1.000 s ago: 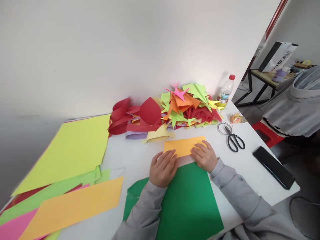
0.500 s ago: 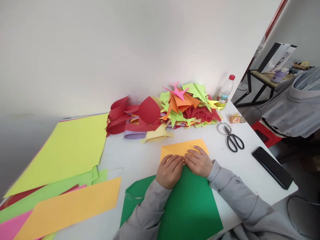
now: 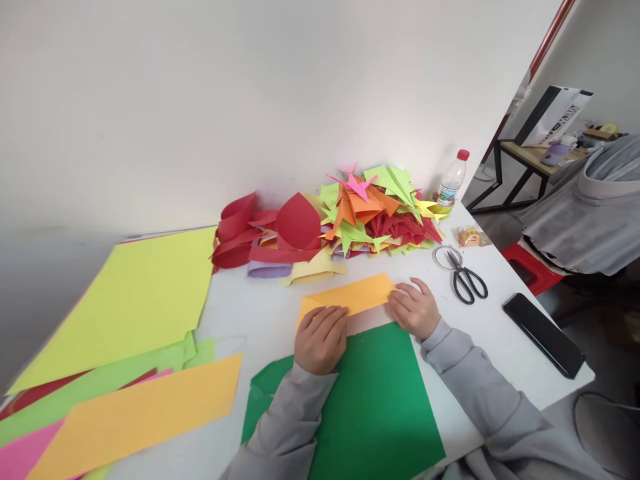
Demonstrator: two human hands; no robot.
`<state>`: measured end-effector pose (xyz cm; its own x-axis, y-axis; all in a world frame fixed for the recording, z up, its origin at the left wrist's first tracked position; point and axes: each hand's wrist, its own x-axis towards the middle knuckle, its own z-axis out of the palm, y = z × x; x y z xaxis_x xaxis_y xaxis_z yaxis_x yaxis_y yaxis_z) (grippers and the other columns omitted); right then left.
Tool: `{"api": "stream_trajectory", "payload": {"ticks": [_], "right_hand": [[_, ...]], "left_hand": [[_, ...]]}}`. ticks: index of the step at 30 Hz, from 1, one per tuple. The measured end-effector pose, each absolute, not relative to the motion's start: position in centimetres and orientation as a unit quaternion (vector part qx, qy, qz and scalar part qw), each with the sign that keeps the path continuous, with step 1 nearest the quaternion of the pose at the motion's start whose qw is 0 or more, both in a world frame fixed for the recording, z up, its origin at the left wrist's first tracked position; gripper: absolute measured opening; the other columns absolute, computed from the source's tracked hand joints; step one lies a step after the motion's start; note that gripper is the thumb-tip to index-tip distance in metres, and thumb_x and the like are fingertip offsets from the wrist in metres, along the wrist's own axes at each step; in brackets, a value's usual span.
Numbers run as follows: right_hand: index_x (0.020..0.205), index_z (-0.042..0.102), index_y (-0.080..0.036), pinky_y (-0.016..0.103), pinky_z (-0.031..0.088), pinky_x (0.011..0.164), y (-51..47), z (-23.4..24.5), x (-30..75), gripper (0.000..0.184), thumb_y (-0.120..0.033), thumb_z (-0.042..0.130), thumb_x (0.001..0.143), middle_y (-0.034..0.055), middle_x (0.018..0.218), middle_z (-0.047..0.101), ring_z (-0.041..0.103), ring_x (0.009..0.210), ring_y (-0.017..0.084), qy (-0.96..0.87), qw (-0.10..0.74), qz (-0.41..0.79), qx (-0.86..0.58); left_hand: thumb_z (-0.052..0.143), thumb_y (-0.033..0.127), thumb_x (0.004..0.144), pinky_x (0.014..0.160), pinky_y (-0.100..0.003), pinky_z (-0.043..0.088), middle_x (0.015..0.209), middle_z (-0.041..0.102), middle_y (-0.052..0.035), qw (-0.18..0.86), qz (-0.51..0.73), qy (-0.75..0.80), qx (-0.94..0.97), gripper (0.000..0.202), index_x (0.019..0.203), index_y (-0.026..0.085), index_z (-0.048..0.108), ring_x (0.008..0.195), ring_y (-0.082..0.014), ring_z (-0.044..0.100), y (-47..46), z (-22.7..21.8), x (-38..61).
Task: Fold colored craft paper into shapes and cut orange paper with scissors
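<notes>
A folded orange-yellow sheet of paper (image 3: 357, 293) lies on the white table, between my two hands. My left hand (image 3: 321, 339) has its fingers together on the sheet's lower left edge, the fingertips pressed onto the paper. At the right end of the sheet, my right hand (image 3: 414, 310) pinches the corner with thumb and fingers. Below both hands, a large green sheet (image 3: 377, 393) lies flat, partly covered by my left forearm.
Folded paper shapes (image 3: 370, 213) and red paper loops (image 3: 295, 223) are piled along the wall. Scissors (image 3: 467, 280), a phone (image 3: 543, 333) and a bottle (image 3: 451, 180) stand or lie right. Yellow-green sheets (image 3: 135, 293) and an orange strip (image 3: 145, 413) lie left.
My hands have moved apart, the left one leftward and the right one to the sheet's right end. The orange-yellow sheet has shifted left and tilted slightly.
</notes>
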<state>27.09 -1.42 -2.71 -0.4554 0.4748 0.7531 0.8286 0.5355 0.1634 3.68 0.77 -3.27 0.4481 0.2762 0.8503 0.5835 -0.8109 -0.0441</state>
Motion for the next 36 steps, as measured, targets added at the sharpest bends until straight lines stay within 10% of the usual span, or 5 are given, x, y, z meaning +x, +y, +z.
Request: {"api": "stream_trajectory", "payload": {"ticks": [11,18,24,30,36], "right_hand": [[0.078,0.072,-0.020,0.049,0.038,0.098,-0.7,-3.8,30.1,0.023,-0.032,0.057,0.089,0.0097,0.085,0.074,0.065,0.093,0.025,-0.648,0.494,0.095,-0.571],[0.098,0.069,-0.012,0.032,0.056,0.061,-0.7,-3.7,28.4,0.062,-0.059,0.030,0.096,0.0145,0.089,0.074,0.071,0.070,0.020,-0.549,0.505,0.377,-0.548],[0.103,0.070,-0.013,0.026,0.056,0.057,-1.7,-2.3,27.5,0.056,-0.062,0.067,0.075,0.0102,0.083,0.074,0.069,0.063,0.015,-0.399,0.360,0.722,-0.436],[0.088,0.072,-0.012,0.018,0.043,0.040,-2.3,-2.0,26.8,0.042,-0.041,0.085,0.060,0.0040,0.073,0.073,0.061,0.049,0.011,-0.403,0.373,0.727,-0.412],[0.081,0.070,-0.015,0.018,0.041,0.036,-1.8,-2.3,26.9,0.037,-0.046,0.082,0.064,-0.0002,0.064,0.070,0.054,0.042,0.008,-0.394,0.488,0.642,-0.441]], "left_hand": [[0.064,0.002,0.077,0.082,-0.037,0.054,0.088,0.077,-0.0103,0.160,-0.490,-0.261,-0.816,0.028,0.100,0.016,0.066,0.083,-0.0213,0.072,1.0,-3.3,2.5],[0.063,-0.001,0.078,0.083,-0.041,0.057,0.107,0.073,-0.0149,0.122,-0.513,-0.210,-0.823,0.035,0.108,0.017,0.062,0.102,-0.0240,0.068,-1.0,-2.5,3.6],[0.053,-0.006,0.079,0.091,-0.051,0.054,0.149,0.042,-0.0159,0.041,-0.556,-0.176,-0.811,0.041,0.111,0.019,0.058,0.126,-0.0297,0.052,-2.0,-2.7,3.9],[0.062,0.007,0.081,0.101,-0.054,0.045,0.147,0.042,-0.0138,0.032,-0.554,-0.248,-0.794,0.041,0.117,0.023,0.054,0.131,-0.0310,0.045,-1.1,-3.8,4.1],[0.059,0.035,0.087,0.076,-0.037,0.056,0.095,0.068,-0.0081,-0.337,-0.583,-0.467,-0.573,0.021,0.099,0.017,0.060,0.084,-0.0197,0.067,-0.5,-3.7,4.5]]}}
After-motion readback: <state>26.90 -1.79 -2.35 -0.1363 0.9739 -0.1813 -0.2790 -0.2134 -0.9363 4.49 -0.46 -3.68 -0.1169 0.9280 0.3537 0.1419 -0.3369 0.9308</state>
